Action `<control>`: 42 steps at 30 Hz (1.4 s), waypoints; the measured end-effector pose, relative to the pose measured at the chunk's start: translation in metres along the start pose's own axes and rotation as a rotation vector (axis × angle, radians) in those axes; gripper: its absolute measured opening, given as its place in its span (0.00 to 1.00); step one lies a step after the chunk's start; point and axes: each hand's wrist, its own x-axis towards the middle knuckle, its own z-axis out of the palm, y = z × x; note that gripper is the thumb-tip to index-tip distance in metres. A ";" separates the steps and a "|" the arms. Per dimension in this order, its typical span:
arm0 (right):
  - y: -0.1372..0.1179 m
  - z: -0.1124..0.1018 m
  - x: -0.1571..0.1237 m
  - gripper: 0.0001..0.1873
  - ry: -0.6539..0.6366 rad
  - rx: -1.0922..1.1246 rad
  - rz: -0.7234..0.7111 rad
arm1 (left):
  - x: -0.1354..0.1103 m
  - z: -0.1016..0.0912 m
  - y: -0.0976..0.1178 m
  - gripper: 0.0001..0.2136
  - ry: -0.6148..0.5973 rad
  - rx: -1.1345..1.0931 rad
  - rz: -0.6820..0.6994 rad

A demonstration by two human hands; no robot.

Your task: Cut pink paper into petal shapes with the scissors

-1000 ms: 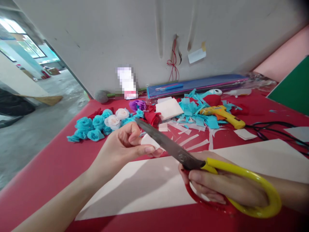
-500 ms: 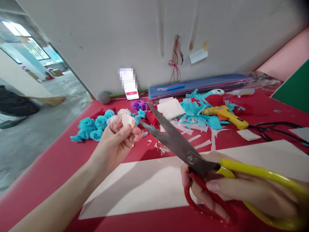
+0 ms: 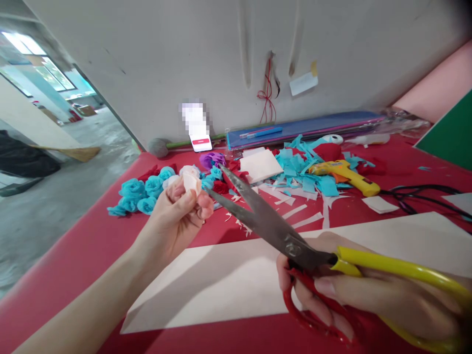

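Note:
Between the thumb and fingers of my left hand (image 3: 184, 204) is a small folded piece of white paper (image 3: 192, 182). My right hand (image 3: 391, 290) grips large scissors (image 3: 275, 221) with one yellow and one red handle. Their blades are spread, and the tips point left, just right of my left fingertips and apart from the paper. Behind my left hand lie several blue paper roses (image 3: 133, 190), a pale one (image 3: 189, 171) and a purple paper flower (image 3: 212, 160). Under both hands a long white sheet (image 3: 217, 290) covers part of the red table.
A stack of white paper squares (image 3: 260, 165) sits by a heap of blue paper scraps (image 3: 295, 164). To its right lies a yellow glue gun (image 3: 348, 177) with a black cord. A phone (image 3: 201, 142) leans on the wall beside a green stem. White offcuts (image 3: 304, 216) are scattered about.
My left hand has shifted slightly left with the paper. The scissor blades have opened a little wider, and the tips have moved slightly left.

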 end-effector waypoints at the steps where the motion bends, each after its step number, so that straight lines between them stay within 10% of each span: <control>1: -0.001 -0.001 0.000 0.10 -0.013 -0.007 0.009 | 0.000 0.000 0.000 0.15 0.001 -0.002 -0.003; 42: -0.005 0.009 0.001 0.13 0.104 -0.134 0.059 | 0.000 -0.003 -0.001 0.10 -0.106 -0.031 0.004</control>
